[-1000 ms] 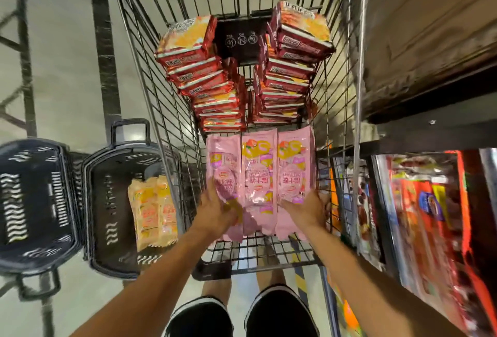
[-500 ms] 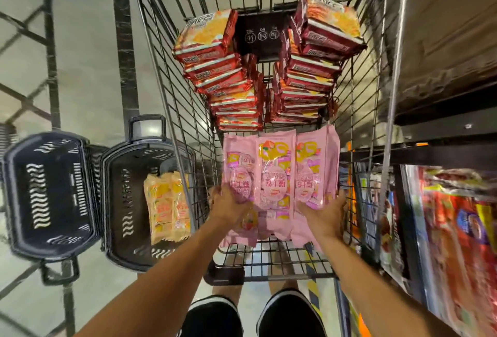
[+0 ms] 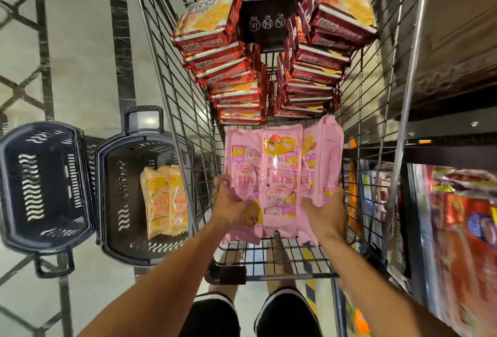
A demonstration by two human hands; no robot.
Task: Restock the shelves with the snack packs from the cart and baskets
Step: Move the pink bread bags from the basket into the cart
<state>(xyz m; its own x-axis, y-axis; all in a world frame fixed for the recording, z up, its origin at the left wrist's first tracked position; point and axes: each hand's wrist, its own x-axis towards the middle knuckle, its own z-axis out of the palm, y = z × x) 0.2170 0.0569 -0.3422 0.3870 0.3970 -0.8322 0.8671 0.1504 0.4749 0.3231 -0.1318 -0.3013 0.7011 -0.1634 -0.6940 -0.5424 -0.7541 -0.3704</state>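
Several pink snack packs (image 3: 282,172) are bunched side by side at the near end of the wire cart (image 3: 185,110). My left hand (image 3: 232,202) grips the bunch's lower left side and my right hand (image 3: 326,211) grips its lower right side. Behind them in the cart stand two stacks of red and orange snack packs (image 3: 228,67). Yellow snack packs (image 3: 165,199) lie in the black basket (image 3: 113,202) left of the cart. A stocked shelf (image 3: 462,229) of red packs runs along the right.
A second black basket (image 3: 45,186) stands on the floor at the far left, nothing visible inside. A dark shelf board (image 3: 443,145) juts out close to the cart's right side. Dark metal framework (image 3: 45,40) rises at the left. My legs show below the cart.
Both hands have bunched the pink packs closer together and raised them slightly off the cart floor. My view has shifted left, so cart and baskets sit further right in the frame.
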